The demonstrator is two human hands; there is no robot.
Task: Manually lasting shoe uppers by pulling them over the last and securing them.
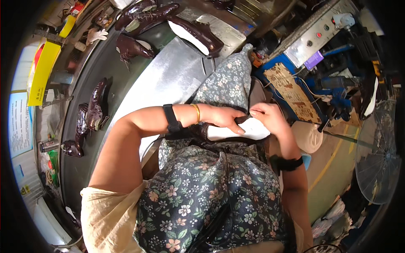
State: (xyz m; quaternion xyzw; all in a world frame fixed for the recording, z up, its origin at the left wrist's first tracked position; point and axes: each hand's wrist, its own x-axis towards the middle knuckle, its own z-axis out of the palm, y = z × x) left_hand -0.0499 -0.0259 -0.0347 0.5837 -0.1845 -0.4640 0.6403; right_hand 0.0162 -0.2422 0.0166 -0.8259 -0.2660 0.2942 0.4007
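Note:
A dark brown glossy shoe [253, 128] lies sideways across my lap, its white sole turned up. My left hand [223, 117] is closed on it, with the thumb laid over the sole and the other fingers going behind the far edge. At the shoe's right end my right hand [269, 114] is bent over the far edge, its fingers curled and pinched together. Whether a small thing sits in that pinch is hidden. Below the shoe spreads my dark floral apron [206, 189]; a lighter floral cloth [228, 80] covers my leg beyond it.
A dark conveyor belt [84, 88] curves along the left, carrying several brown shoes. Beside it runs a metal ledge [156, 80], with a white-soled shoe [196, 36] at its far end. On the right stand a blue machine with a control panel [320, 33], a white jug [307, 137] and a round fan guard [378, 154].

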